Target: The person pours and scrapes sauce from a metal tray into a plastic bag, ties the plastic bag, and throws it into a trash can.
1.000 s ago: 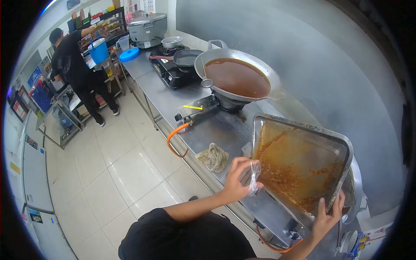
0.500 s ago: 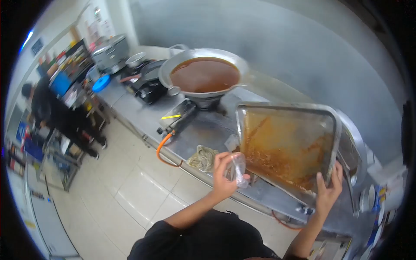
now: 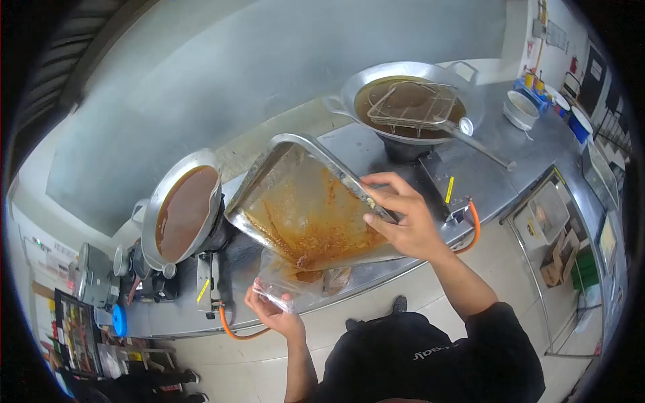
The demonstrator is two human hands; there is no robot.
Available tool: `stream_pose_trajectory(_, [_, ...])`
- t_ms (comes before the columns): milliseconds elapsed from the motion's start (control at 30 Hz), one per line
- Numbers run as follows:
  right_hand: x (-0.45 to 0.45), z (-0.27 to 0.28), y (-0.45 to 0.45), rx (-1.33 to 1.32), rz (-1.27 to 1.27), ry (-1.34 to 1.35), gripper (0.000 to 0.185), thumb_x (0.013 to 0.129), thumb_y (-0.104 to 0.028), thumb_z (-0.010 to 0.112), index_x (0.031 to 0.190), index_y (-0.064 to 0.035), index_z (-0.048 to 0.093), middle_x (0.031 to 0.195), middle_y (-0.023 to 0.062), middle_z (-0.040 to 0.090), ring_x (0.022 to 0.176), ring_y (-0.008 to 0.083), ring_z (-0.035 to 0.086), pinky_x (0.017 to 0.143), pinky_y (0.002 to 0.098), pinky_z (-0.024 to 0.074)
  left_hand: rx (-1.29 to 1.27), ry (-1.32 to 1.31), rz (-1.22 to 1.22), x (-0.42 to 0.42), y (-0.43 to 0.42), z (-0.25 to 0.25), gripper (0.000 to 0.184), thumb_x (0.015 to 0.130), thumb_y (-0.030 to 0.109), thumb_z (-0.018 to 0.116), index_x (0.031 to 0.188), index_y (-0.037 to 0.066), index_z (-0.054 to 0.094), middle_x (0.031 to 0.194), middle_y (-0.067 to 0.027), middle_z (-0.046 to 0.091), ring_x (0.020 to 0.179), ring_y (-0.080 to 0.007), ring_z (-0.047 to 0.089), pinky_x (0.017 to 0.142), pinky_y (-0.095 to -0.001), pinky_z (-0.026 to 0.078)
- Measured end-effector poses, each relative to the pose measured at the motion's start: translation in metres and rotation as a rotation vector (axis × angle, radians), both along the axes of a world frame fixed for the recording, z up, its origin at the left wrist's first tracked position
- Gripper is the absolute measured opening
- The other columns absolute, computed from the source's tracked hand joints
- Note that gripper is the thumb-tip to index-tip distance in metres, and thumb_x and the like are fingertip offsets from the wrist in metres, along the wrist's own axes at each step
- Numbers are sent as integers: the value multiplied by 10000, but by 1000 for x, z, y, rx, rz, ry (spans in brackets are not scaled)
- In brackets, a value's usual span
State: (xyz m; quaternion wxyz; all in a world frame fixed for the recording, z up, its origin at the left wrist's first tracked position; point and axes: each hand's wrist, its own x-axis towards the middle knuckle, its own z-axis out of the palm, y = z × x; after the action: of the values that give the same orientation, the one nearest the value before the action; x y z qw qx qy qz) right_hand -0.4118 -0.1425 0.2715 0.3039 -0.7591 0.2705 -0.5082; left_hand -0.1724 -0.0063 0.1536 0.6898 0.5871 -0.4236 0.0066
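Observation:
My right hand (image 3: 406, 218) grips the rim of a metal tray (image 3: 295, 195) from its right side. The tray is tilted, and reddish-brown oily residue with crumbs lies thickest towards its lower edge. Below that edge, my left hand (image 3: 277, 314) pinches a clear plastic bag (image 3: 306, 290). The bag is spread at the tray's lower corner, and reddish-brown matter shows there. Whether it lies inside the bag or behind the film I cannot tell. Another clear packet with brownish contents (image 3: 337, 279) rests on the steel counter just right of the bag.
To the left, a wok of reddish-brown liquid (image 3: 188, 213) sits on a burner. Behind on the right, a second wok (image 3: 349, 91) holds oil and a wire basket (image 3: 413, 107) with a long handle. Orange gas hoses (image 3: 476, 228) hang at the counter's front. Another person's legs (image 3: 134, 384) show lower left.
My view has swung to the right. The tray has tipped, and its lower corner now meets the plastic bag, which was apart from it and bunched in my left hand.

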Motion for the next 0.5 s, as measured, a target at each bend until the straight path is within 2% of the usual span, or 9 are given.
stream_pose_trajectory(33, [0, -3, 1, 16, 7, -16, 387, 810, -2, 662, 1195, -39, 641, 1224, 123, 548, 1018, 234, 601, 883, 323, 460, -4, -3, 10, 1, 0, -1, 611, 836, 347, 708, 1301, 14, 493, 1109, -27, 428, 973, -137, 471, 865, -284, 408])
stream_pose_trajectory(67, [0, -5, 1, 32, 14, -31, 380, 813, -6, 661, 1191, -38, 642, 1227, 123, 546, 1026, 236, 599, 884, 324, 460, -3, 85, -61, 3, 3, -3, 647, 815, 309, 754, 1305, -9, 475, 1193, -67, 394, 1106, -182, 469, 975, -335, 379])
stream_pose_trajectory(300, [0, -7, 1, 41, 53, -81, 362, 813, -8, 665, 1174, -37, 647, 1244, 122, 533, 1027, 242, 600, 880, 317, 462, -23, 64, -62, 8, 0, -4, 572, 835, 241, 719, 1292, -5, 479, 1186, -64, 408, 1096, -177, 477, 953, -326, 393])
stream_pose_trajectory(400, [-1, -9, -4, 18, -53, -30, 365, 814, -3, 670, 1177, -15, 637, 1238, 122, 537, 1036, 220, 591, 881, 303, 463, -24, 51, -34, 9, -2, 0, 563, 842, 238, 710, 1292, 0, 470, 1205, -67, 418, 1093, -177, 480, 949, -324, 398])
stream_pose_trajectory(500, [0, -26, -12, 334, -78, -250, 382, 814, -2, 678, 1191, 14, 616, 1216, 116, 548, 1038, 177, 572, 876, 278, 459, -22, 81, 0, 20, 0, -8, 582, 842, 258, 715, 1300, 9, 455, 1231, -70, 443, 1092, -182, 491, 953, -332, 407])
